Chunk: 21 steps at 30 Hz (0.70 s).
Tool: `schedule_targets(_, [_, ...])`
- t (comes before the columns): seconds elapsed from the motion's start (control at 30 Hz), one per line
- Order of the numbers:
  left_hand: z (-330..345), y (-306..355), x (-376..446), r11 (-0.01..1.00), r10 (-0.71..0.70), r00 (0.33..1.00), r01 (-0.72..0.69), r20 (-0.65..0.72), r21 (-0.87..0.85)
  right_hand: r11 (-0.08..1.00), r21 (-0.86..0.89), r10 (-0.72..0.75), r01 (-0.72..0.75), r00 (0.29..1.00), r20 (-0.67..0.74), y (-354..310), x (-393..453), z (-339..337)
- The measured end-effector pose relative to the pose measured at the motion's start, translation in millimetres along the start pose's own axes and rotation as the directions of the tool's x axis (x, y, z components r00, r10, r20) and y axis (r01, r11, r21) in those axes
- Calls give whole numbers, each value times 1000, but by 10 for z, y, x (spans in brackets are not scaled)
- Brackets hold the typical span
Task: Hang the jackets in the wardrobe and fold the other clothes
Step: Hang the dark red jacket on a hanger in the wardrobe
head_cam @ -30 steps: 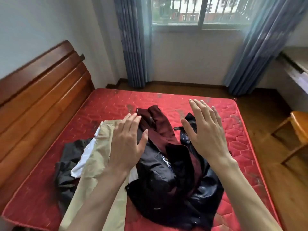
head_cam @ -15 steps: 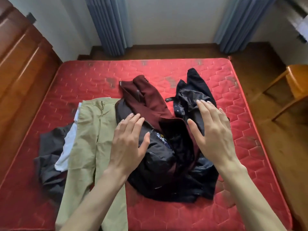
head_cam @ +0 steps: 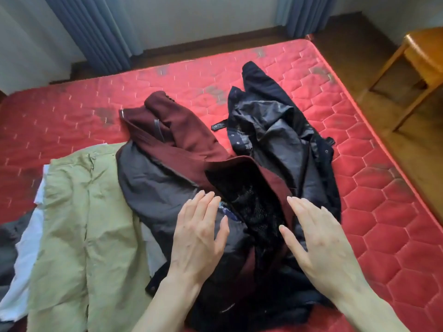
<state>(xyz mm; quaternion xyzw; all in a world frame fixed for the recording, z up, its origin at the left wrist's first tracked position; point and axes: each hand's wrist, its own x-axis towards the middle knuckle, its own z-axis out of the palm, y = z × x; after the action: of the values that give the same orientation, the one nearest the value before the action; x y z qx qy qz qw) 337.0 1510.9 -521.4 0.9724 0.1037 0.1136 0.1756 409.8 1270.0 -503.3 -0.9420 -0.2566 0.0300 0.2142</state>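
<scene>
Nearest us, our left hand [head_cam: 200,238] and right hand [head_cam: 318,240] hovered palm-down over the heap of clothes, fingers straight and loosely spread, holding nothing; whether the fingertips touched cloth we could not tell. The heap lay directly beneath and between them, on the near middle of the red quilted mattress [head_cam: 383,212]. Under the left hand spread a dark grey jacket [head_cam: 153,188], and between the hands a black lacy lining showed inside the maroon jacket [head_cam: 187,133], whose collar and sleeve reached toward the far side. Right of it, partly under the right hand, lay a black jacket [head_cam: 271,121] with shiny lining and snap tabs, crumpled and open. To the left, khaki trousers [head_cam: 79,212] lay flat and lengthwise, over a white garment [head_cam: 26,255] and something dark grey at the edge. Compared with half a second earlier, our hands had sunk lower and nearer the pile, and the view had tipped further down. Farther off stood blue curtains [head_cam: 96,32] by the wall and a wooden chair [head_cam: 422,58] at the far right.
</scene>
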Motion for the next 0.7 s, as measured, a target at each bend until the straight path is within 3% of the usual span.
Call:
schedule_targets(0.47, [1560,-570,502,964,205,948,-238,244,115,997,-33,76,-74,996,54,610,156,1644])
schedule_targets(0.57, [1762,-684,652,923,268,907,-338,324,185,989,-92,129,-114,974,184,692,265,1922])
schedule_targets(0.7, [1969,-700,826,844,329,791,-491,516,215,956,-257,231,-143,908,351,705,335,2238])
